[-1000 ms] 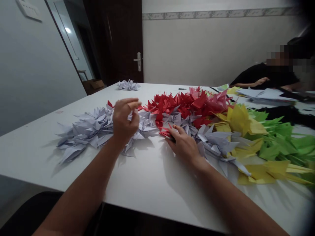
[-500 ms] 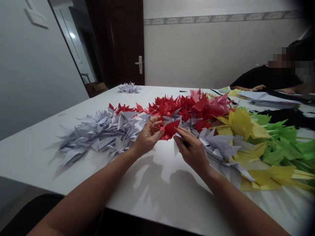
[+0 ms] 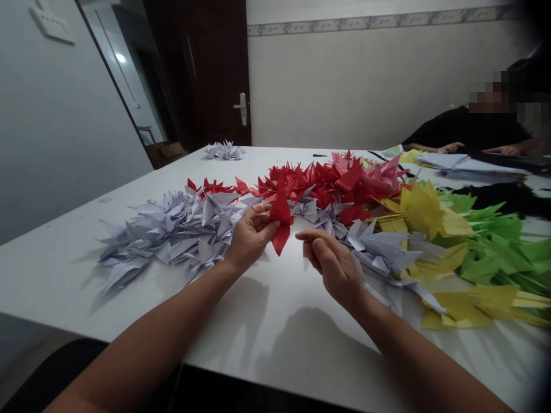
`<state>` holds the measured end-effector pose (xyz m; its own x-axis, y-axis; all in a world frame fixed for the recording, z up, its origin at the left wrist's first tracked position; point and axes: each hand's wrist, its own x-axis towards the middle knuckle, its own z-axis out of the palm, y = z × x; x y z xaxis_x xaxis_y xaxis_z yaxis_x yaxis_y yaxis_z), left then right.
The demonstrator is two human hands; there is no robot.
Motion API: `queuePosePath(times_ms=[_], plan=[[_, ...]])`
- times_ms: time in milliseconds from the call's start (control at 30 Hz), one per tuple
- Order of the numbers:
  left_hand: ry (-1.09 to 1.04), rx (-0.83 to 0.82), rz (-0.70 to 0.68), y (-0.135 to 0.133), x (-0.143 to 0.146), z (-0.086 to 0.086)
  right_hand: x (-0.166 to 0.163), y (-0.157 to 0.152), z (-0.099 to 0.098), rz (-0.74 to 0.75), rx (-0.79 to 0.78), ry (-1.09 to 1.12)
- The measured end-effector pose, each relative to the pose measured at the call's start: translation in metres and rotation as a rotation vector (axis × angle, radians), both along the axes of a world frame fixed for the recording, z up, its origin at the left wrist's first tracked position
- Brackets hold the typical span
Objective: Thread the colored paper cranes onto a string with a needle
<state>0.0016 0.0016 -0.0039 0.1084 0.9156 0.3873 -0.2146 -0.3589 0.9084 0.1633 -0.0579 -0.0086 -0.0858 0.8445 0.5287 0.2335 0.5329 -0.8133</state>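
A red origami crane point(image 3: 282, 221) is pinched between the thumb and fingers of my left hand point(image 3: 253, 232), its pointed ends facing up and down above the white table point(image 3: 284, 298). My right hand point(image 3: 330, 261) hovers just to the right, apart from the crane. Its index finger points toward it while the other fingers curl in; nothing shows in that hand. Left of my left hand lies a heap of pale grey-white folded paper cranes point(image 3: 172, 235). Red folded cranes point(image 3: 297, 180) are piled behind my hands. More pale cranes point(image 3: 381, 252) lie beside my right hand.
Yellow point(image 3: 422, 212) and green folded papers point(image 3: 495, 246) spread on the right, with pink ones point(image 3: 385, 178) farther back. A small white pile point(image 3: 224, 151) sits at the far left. Across the table, a person point(image 3: 465, 129) in black sits near stacked papers point(image 3: 469, 163).
My right hand has come off the red crane and drawn slightly away, its fingers curling. My left hand now grips the crane alone, turned upright.
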Motion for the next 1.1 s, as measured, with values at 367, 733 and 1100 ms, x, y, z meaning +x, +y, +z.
queuePosePath(times_ms=[367, 733, 1100], plan=[[0.025, 0.057, -0.033, -0.015, 0.009, 0.001, -0.014, 0.010, -0.009, 0.090, -0.284, 0.086], [0.033, 0.154, -0.045, -0.017, 0.009, -0.004, -0.019, 0.005, 0.004, 0.220, -0.669, 0.515], [0.133, 0.187, -0.070, -0.020, 0.007, -0.008, -0.015, 0.008, 0.003, 0.234, -0.675, 0.491]])
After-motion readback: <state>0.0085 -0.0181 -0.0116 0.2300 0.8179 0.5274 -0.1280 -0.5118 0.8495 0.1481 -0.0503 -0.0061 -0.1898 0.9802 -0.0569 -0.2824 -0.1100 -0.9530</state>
